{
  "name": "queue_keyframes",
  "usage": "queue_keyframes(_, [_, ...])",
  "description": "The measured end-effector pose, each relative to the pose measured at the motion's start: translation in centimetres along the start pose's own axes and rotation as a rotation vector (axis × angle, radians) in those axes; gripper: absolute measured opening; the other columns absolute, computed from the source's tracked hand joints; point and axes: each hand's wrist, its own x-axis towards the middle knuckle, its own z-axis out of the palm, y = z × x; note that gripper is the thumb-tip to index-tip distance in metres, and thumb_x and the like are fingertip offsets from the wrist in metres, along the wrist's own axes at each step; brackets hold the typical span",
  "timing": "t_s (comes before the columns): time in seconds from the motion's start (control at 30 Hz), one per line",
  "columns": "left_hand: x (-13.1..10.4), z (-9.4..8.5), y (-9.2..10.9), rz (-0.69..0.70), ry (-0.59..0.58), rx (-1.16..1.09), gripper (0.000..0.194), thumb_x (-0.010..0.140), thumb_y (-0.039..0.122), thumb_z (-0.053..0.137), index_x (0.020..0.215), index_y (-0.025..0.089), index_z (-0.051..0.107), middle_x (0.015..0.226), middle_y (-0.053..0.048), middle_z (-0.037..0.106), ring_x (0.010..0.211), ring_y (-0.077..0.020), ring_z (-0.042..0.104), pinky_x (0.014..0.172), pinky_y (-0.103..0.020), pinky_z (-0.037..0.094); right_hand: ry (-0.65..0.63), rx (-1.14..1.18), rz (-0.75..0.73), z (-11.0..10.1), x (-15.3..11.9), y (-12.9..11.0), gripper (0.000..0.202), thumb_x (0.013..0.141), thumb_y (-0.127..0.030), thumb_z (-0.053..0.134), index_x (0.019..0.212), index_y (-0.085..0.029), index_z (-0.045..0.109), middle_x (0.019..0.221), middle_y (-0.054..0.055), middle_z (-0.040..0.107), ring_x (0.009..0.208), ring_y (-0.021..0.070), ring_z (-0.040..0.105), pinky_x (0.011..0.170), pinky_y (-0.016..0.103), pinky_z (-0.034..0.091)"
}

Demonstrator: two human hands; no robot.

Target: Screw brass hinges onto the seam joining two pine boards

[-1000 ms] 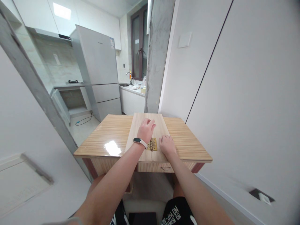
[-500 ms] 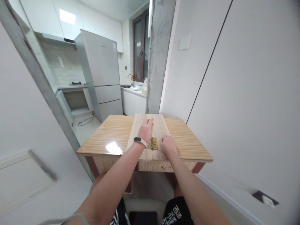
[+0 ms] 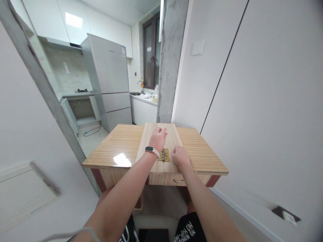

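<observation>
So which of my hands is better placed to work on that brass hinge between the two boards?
Probably the right hand: it lies curled on the right board, right beside the brass hinge. The left hand lies flat farther up, across the seam, better suited to steadying the boards.

A small striped wooden table (image 3: 121,143) stands against a plain white wall (image 3: 272,101) bearing a white switch plate (image 3: 198,47). A bare concrete pillar (image 3: 171,60) rises behind it. Beyond lies a kitchen: a tall grey refrigerator (image 3: 111,79), white upper cabinets (image 3: 47,16), a counter with a sink tap (image 3: 141,88) (small and hard to read) and a dark-framed window (image 3: 150,50). A ceiling light (image 3: 74,20) glows overhead.
</observation>
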Motion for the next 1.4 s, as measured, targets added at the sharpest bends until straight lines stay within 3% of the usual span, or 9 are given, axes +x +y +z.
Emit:
queue_keyframes(0.37, [-0.2,1.1,-0.7,0.001,0.000,-0.056,0.036,0.101,0.012,0.043,0.133,0.020,0.057,0.114,-0.011,0.065,0.108,-0.0237,0.061,0.096,-0.040,0.051,-0.003,0.007,0.017,0.2,0.1,0.2,0.024,0.099,-0.024,0.047,0.103,-0.014,0.069,0.108,0.016,0.070,0.109,0.0277,0.056,0.095,0.035,0.035])
queue_keyframes(0.73, [0.4,0.3,-0.1,0.001,0.028,-0.033,0.014,0.097,0.022,0.061,0.110,0.023,0.067,0.105,-0.007,0.059,0.101,-0.0218,0.058,0.093,-0.037,0.051,0.003,0.011,0.011,-0.1,0.0,0.0,0.024,0.099,-0.023,0.046,0.102,-0.014,0.069,0.108,0.016,0.069,0.108,0.0268,0.056,0.095,0.034,0.035])
queue_keyframes(1.2, [0.2,0.6,-0.7,-0.019,0.011,-0.106,0.028,0.099,0.012,0.049,0.124,0.019,0.060,0.114,-0.011,0.063,0.108,-0.0233,0.061,0.098,-0.040,0.052,-0.002,0.008,0.023,-0.1,-0.1,0.1,0.023,0.098,-0.023,0.048,0.102,-0.015,0.069,0.109,0.016,0.070,0.109,0.0275,0.056,0.097,0.034,0.034])
queue_keyframes(1.4, [0.1,0.3,-0.3,0.003,0.034,-0.058,0.024,0.096,0.019,0.061,0.119,0.024,0.065,0.115,-0.009,0.059,0.111,-0.0236,0.058,0.098,-0.039,0.051,0.011,0.006,0.014,0.2,0.0,0.2,0.023,0.098,-0.023,0.047,0.103,-0.014,0.069,0.109,0.015,0.069,0.108,0.0274,0.055,0.095,0.035,0.034])
